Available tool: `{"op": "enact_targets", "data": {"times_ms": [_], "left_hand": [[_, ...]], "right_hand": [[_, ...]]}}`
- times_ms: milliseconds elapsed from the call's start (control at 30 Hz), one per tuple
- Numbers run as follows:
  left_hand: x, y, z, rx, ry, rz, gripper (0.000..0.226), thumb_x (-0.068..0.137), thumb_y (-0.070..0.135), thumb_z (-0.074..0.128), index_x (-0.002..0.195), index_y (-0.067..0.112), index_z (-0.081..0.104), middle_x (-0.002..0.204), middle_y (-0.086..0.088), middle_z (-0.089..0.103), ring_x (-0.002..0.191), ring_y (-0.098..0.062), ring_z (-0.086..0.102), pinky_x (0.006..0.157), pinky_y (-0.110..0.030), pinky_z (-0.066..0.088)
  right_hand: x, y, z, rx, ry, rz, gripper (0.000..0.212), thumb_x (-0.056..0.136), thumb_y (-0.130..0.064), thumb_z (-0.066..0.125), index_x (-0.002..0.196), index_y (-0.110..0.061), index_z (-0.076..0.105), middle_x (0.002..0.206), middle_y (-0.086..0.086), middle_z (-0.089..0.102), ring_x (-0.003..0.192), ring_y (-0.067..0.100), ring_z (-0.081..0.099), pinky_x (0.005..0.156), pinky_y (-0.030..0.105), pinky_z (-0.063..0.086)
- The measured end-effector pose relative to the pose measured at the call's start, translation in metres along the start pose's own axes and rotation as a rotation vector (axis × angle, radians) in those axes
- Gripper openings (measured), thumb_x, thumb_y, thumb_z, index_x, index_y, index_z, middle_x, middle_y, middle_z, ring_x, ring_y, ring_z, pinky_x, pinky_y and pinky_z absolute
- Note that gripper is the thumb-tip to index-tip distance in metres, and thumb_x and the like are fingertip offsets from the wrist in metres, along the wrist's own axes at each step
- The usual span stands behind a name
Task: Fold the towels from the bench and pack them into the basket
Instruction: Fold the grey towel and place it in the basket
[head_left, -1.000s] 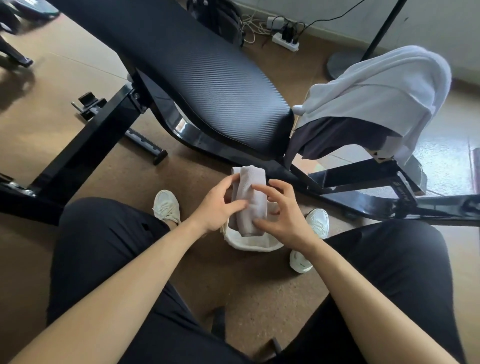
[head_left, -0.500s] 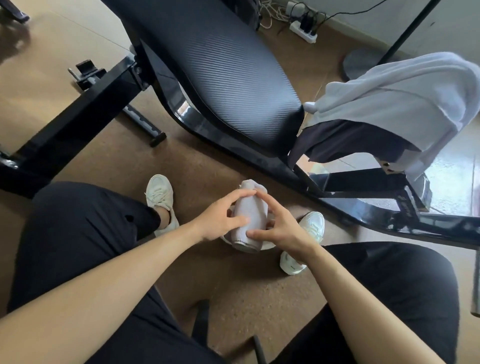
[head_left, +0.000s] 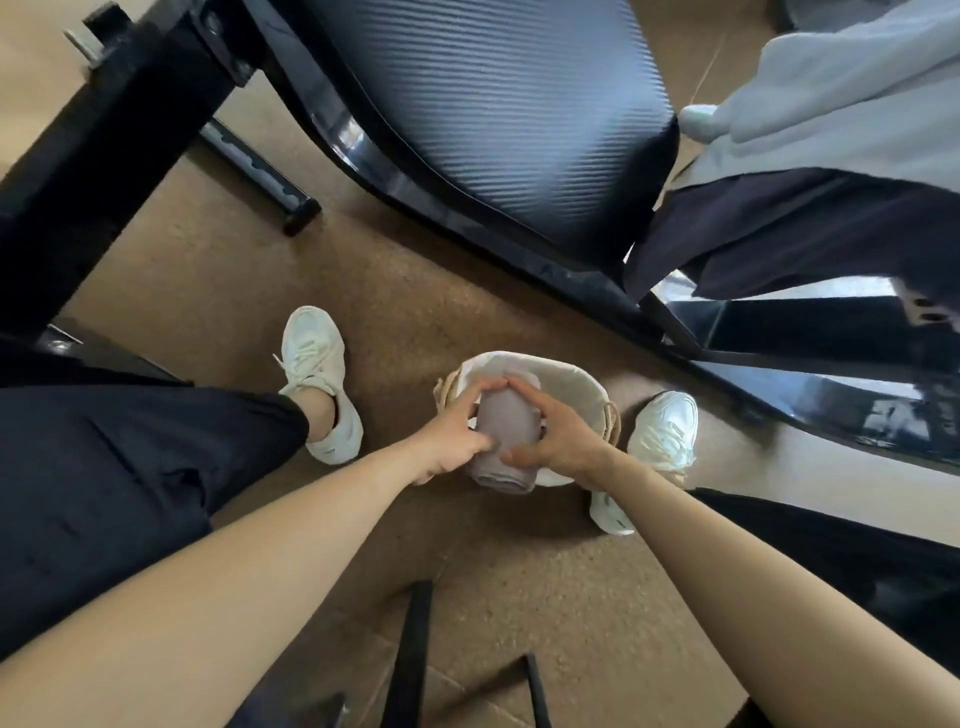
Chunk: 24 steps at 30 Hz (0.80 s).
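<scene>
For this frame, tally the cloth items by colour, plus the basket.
Grey rolled towel, held by left hand and right hand over the basket: 1
Pale blue-white towel on the bench: 1
Dark cloth beneath it: 1
Basket: 1
Total: 4

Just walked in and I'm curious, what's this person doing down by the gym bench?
A seated person holds a rolled grey towel in both hands, left hand and right hand, over a lined wicker basket on the floor between their feet. It isn't released yet. A pale towel and a dark one are draped on the bench.
</scene>
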<state>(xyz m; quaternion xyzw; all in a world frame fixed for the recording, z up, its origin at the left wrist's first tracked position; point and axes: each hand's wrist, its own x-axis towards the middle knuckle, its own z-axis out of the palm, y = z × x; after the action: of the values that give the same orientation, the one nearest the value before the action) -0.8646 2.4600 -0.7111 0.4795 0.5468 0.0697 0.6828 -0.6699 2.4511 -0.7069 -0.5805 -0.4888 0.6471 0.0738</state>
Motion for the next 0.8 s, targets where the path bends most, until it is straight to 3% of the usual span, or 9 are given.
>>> {"op": "enact_targets", "data": {"times_ms": [133,267,333,467,700,800], "left_hand": [[0.033,-0.027,-0.005,-0.036,0.010,-0.083,0.071,0.095,0.004,0.065,0.150,0.040,0.040,0.140,0.003,0.049,0.112,-0.006,0.057,0.071,-0.010,0.053],[0.058,-0.054,-0.014,0.107,0.408,-0.115,0.042,0.096,0.023,0.068,0.137,0.030,0.059,0.127,0.006,0.064,0.115,-0.017,0.064,0.095,-0.032,0.056],[0.069,-0.065,-0.021,0.156,0.535,-0.131,0.041,0.096,0.031,0.066,0.136,0.029,0.059,0.132,0.001,0.060,0.113,-0.020,0.064,0.100,-0.044,0.055],[0.085,-0.075,-0.029,0.068,0.380,-0.195,0.050,0.101,0.035,0.059,0.149,0.028,0.049,0.151,0.002,0.053,0.137,-0.020,0.051,0.116,-0.049,0.042],[0.102,-0.096,-0.038,0.060,0.333,-0.207,0.045,0.106,0.034,0.051,0.150,0.034,0.047,0.151,0.008,0.053,0.139,-0.015,0.051,0.113,-0.051,0.046],[0.104,-0.099,-0.043,0.010,0.304,-0.213,0.047,0.105,0.029,0.053,0.151,0.034,0.045,0.152,0.007,0.053,0.140,-0.016,0.049,0.113,-0.050,0.046]], "right_hand": [[0.048,0.034,0.004,-0.084,0.049,-0.020,0.100,0.080,-0.013,0.084,0.158,-0.034,0.024,0.140,-0.007,0.039,0.124,0.014,0.048,0.081,0.015,0.054],[0.092,0.067,0.009,-0.156,0.132,0.012,0.107,0.079,-0.023,0.086,0.158,-0.044,0.018,0.139,-0.002,0.040,0.124,0.019,0.048,0.100,0.035,0.055],[0.111,0.082,0.012,-0.169,0.144,0.019,0.110,0.078,-0.024,0.087,0.159,-0.045,0.015,0.136,-0.001,0.039,0.122,0.018,0.046,0.103,0.035,0.052],[0.135,0.106,0.023,-0.212,0.122,-0.001,0.109,0.080,-0.023,0.086,0.159,-0.044,0.013,0.131,-0.001,0.039,0.120,0.019,0.048,0.100,0.037,0.053],[0.170,0.119,0.049,-0.352,0.056,0.034,0.105,0.085,-0.024,0.079,0.160,-0.039,0.007,0.132,0.002,0.042,0.117,0.020,0.050,0.100,0.039,0.051],[0.178,0.122,0.053,-0.525,0.067,0.084,0.107,0.086,-0.033,0.077,0.158,-0.044,-0.001,0.130,0.005,0.039,0.109,0.022,0.054,0.091,0.036,0.054]]}}
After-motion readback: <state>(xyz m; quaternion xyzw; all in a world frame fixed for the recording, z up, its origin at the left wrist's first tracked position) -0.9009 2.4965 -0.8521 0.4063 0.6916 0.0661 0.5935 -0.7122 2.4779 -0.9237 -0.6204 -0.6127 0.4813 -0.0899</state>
